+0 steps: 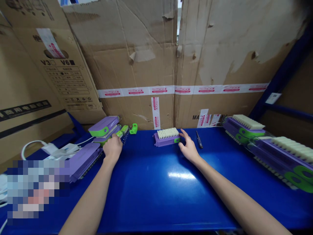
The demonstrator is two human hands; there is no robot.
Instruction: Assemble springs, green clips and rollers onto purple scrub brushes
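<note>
My left hand (113, 150) is closed, its fingers curled down beside several small green parts (124, 129); what its fingertips hold, if anything, is hidden. Small metal springs (126, 137) and a loose green piece with holes (133, 129) lie just past it. At the middle back lies a purple block (167, 141) with a green end, topped by a cream bristle-like ridged pad (168, 133). Beside its right end is my right hand (189, 149), open with fingers apart; fingertips are at or near the green end, and I cannot tell whether they touch.
More purple-and-green blocks are stacked at left (104, 125) and right (281, 153). A dark pen (199, 140) lies right of my right hand. White cables and plugs (60, 150) are at left. Cardboard (137, 65) walls the back of the blue table (151, 195).
</note>
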